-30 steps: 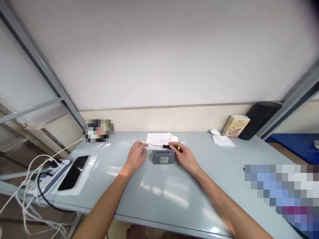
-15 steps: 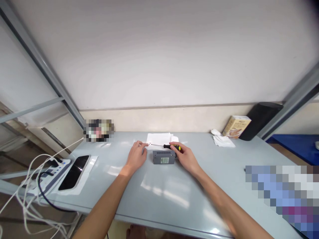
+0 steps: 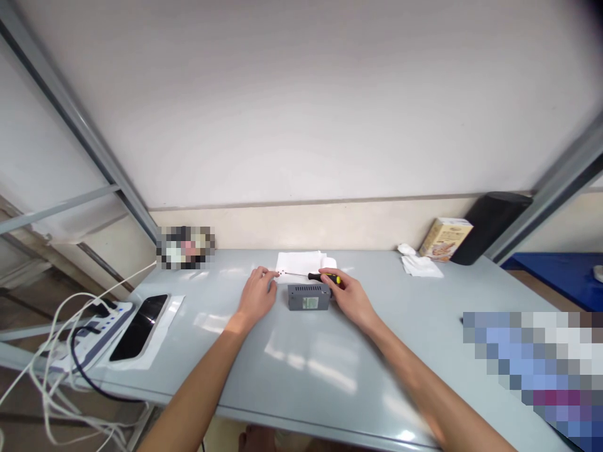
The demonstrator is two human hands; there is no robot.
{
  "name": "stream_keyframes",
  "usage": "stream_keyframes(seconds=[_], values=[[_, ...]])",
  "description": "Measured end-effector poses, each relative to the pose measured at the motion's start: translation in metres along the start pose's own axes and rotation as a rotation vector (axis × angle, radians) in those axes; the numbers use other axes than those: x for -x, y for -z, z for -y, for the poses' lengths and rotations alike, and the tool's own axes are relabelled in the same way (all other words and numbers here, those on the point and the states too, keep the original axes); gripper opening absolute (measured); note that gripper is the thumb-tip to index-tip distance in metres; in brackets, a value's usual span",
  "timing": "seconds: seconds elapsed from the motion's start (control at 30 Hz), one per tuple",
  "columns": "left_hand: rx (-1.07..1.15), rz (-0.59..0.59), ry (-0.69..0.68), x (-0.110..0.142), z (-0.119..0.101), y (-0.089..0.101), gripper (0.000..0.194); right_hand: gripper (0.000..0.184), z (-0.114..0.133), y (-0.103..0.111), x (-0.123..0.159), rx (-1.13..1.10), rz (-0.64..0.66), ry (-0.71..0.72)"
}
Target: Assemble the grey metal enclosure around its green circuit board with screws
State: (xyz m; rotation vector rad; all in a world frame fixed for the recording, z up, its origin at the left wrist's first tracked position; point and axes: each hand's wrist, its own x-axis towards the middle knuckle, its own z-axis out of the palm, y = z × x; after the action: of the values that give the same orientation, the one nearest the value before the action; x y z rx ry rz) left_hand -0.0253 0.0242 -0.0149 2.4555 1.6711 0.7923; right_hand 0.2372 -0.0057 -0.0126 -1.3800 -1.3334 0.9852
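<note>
My right hand [image 3: 348,294] holds a screwdriver [image 3: 325,277] by its black-and-yellow handle. Its thin shaft points left over a white paper sheet [image 3: 299,258], the tip close to several tiny dark screws [image 3: 281,272]. At the sheet's left edge rests my left hand [image 3: 258,294], one finger stretched toward the screws and the thumb apart, with nothing visible in it. Between the hands a grey box-shaped device [image 3: 308,297] stands on the table, with a row of slots along its top and a pale label on its front. My right hand is beside the device's right end.
On the left of the table [image 3: 292,383] lie a phone [image 3: 141,326] and a power strip [image 3: 97,336] with tangled cables [image 3: 51,389]. Crumpled tissue [image 3: 421,265], a cardboard box [image 3: 445,238] and a black cylinder [image 3: 492,226] are at the back right. A wall closes off the back.
The view has shifted very slightly. Both hands, the screwdriver and the grey device keep practically the same positions.
</note>
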Motion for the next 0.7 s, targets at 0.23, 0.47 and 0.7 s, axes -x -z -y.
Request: stream_keyframes(seconds=[0.23, 0.47, 0.7], values=[[-0.002, 0.015, 0.01, -0.0002, 0.0007, -0.0009, 0.029, 0.059, 0.0015, 0.0003, 0.0004, 0.003, 0.008, -0.011], [0.0, 0.006, 0.007, -0.0002, -0.0002, 0.0003, 0.028, 0.057, -0.0003, 0.0001, 0.0005, -0.006, -0.003, 0.009], [-0.004, -0.016, 0.012, -0.0001, 0.0005, 0.0007, 0.027, 0.054, 0.0017, 0.0018, 0.0026, -0.012, 0.002, 0.003]])
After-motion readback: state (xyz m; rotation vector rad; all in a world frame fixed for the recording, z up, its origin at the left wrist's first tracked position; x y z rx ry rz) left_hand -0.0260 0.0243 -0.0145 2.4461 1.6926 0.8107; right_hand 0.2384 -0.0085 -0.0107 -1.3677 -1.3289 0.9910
